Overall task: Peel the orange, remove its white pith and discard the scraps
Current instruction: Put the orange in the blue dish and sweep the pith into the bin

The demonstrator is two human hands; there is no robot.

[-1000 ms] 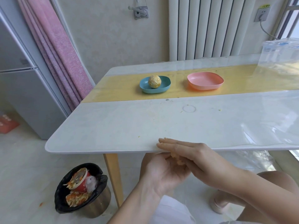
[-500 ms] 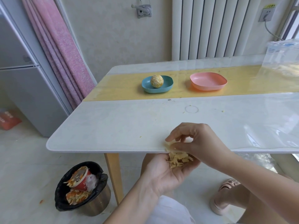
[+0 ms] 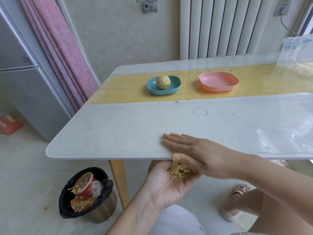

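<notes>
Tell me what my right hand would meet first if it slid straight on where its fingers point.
Probably nothing solid: the right hand lies flat on the table, fingers pointing left over bare top. Only a yellow crumb sits near that line, before the table's left edge.

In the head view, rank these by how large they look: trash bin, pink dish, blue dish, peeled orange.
1. trash bin: looks largest, but it sits on the floor at a different distance, so its true rank is unsure.
2. pink dish: slightly wider than the next.
3. blue dish: beside it, at a similar distance.
4. peeled orange: clearly smallest.
</notes>
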